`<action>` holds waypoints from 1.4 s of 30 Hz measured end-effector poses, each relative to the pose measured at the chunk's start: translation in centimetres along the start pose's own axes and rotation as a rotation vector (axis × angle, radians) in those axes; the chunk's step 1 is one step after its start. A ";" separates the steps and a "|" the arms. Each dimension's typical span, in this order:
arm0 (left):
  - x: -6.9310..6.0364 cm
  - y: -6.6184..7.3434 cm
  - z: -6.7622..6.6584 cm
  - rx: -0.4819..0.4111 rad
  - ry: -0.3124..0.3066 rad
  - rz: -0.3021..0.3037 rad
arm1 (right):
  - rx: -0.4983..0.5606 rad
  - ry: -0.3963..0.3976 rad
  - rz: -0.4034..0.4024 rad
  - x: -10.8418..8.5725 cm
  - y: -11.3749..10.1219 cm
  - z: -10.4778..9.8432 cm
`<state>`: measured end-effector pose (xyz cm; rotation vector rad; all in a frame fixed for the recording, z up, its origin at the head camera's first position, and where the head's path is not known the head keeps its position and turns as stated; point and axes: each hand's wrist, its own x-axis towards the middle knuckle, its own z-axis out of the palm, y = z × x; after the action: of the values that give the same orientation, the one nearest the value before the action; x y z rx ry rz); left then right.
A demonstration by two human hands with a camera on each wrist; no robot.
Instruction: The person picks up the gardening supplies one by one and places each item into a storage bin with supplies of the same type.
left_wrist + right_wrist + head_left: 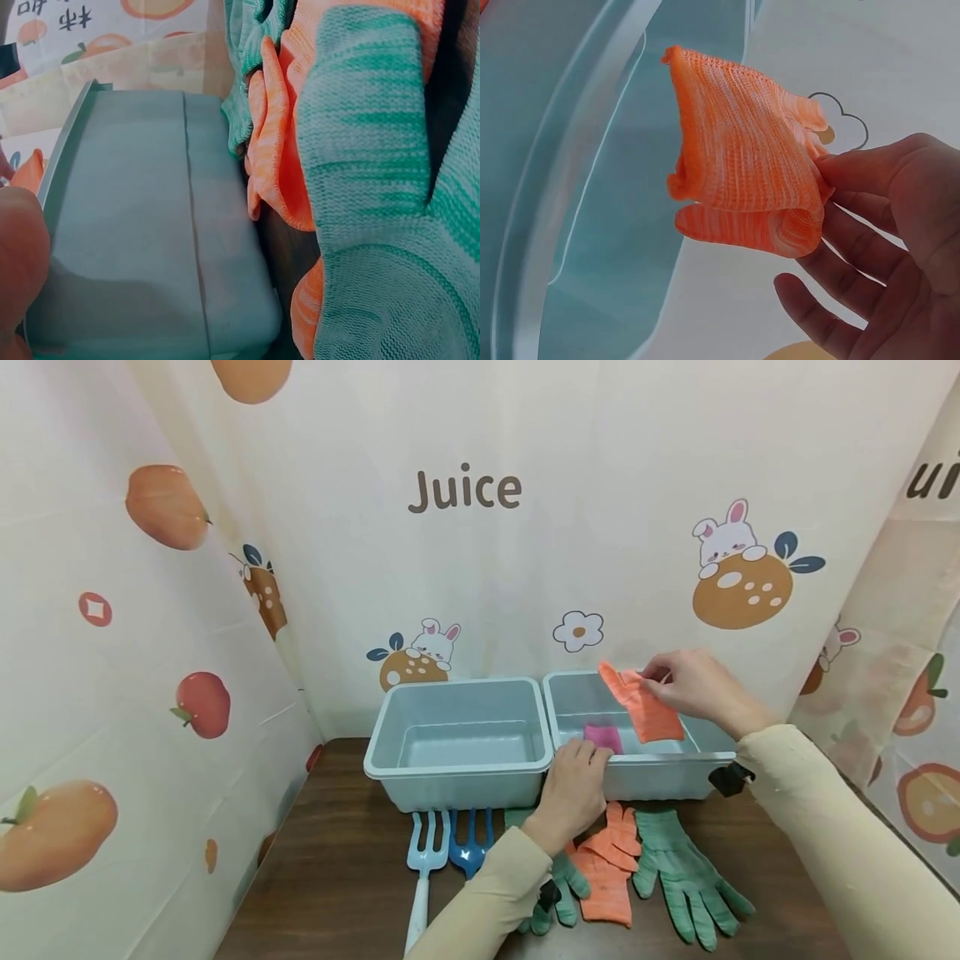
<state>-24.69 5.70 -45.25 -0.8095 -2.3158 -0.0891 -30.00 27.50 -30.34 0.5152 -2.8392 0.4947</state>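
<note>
Between thumb and fingertips, the right hand [693, 689] pinches an orange knit glove [651, 714], which hangs over the right bin [660, 762]. In the right wrist view the glove [742, 142] is folded and the right hand [885, 240] holds it by one end. The left hand [573, 789] rests on the front rim of that bin, its fingers over the edge near a pink item [603, 738] inside. In the left wrist view part of the left hand [22, 262] shows at the bin's rim [67, 142].
The left bin [457, 770] stands beside the right one. In front lie a light blue fork [427, 857], a dark blue fork [470, 852], an orange glove [606, 885] and green gloves [686, 877], partly under the left arm. A printed curtain [480, 568] hangs behind.
</note>
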 end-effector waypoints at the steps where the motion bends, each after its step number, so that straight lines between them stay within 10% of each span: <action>1: 0.0 0.0 0.0 0.004 0.001 0.000 | 0.001 -0.003 0.003 0.1 0.0 0.1; 29: 0.2 0.5 0.2 0.064 0.081 -0.018 | -0.005 -0.076 0.033 0.8 0.1 3.3; 42: 0.3 0.8 -0.4 0.003 -0.134 -0.063 | -0.050 -0.036 0.018 -0.5 0.3 3.8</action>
<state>-24.20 6.37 -44.81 -0.7615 -2.4674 -0.0605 -30.18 26.61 -34.06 0.4945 -2.8843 0.4200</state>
